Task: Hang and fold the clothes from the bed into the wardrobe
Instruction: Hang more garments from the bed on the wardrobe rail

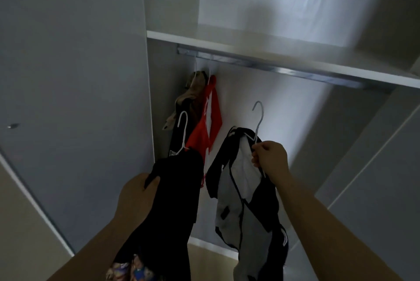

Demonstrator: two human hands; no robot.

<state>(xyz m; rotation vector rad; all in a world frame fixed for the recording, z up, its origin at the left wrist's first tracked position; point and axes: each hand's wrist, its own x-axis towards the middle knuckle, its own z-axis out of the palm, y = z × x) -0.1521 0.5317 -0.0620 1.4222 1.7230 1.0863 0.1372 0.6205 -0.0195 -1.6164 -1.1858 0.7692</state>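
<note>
Both forearms enter from the bottom edge, raised toward the open wardrobe.

Left hand (136, 196): fingers and thumb curled round a fold of the black garment (172, 201), gripping it. This garment hangs from a white hanger (183, 126) whose hook stands free, below the rail. A patch of patterned cloth (129, 269) shows at its lower end; I cannot tell whether it is the same piece.

Right hand (270, 160): pinches the wire of a second hanger (259, 119) just under its hook. A grey-and-black garment (245, 201) droops from it, bunched to one side. Hook also free, well below the rail.

Surroundings: metal rail (272, 68) runs under a white shelf (250, 47). At the rail's far left end two hangers are on it, with a tan garment (193, 92) and a red garment (209, 121) touching each other, pressed near the side wall. The black garment overlaps the red one's lower part in my view.

Room: the rail is bare from the red garment rightward. Wardrobe door (79, 98) borders the left; another panel (375, 167) closes the right. Floor (204, 258) shows between the two held garments. The upper right is blurred.
</note>
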